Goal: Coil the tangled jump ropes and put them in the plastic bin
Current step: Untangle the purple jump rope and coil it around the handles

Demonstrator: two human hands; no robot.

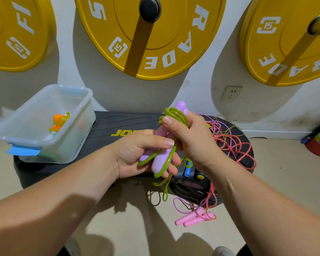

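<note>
Left hand (137,154) curls round the lower ends of the purple handles (160,159); right hand (190,137) clamps the green rope (174,113) coiled round their tops; handles' long axis runs lower-left to upper-right; plastic bin (76,137) lies up-left, nearer the left hand; loose green tail hangs below.

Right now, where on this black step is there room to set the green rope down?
Bare: the black step between the plastic bin and your left hand. Inside the bin, left of the orange-handled rope, looks free. Crowded: the step's right end, under the red and pink rope tangle.
</note>
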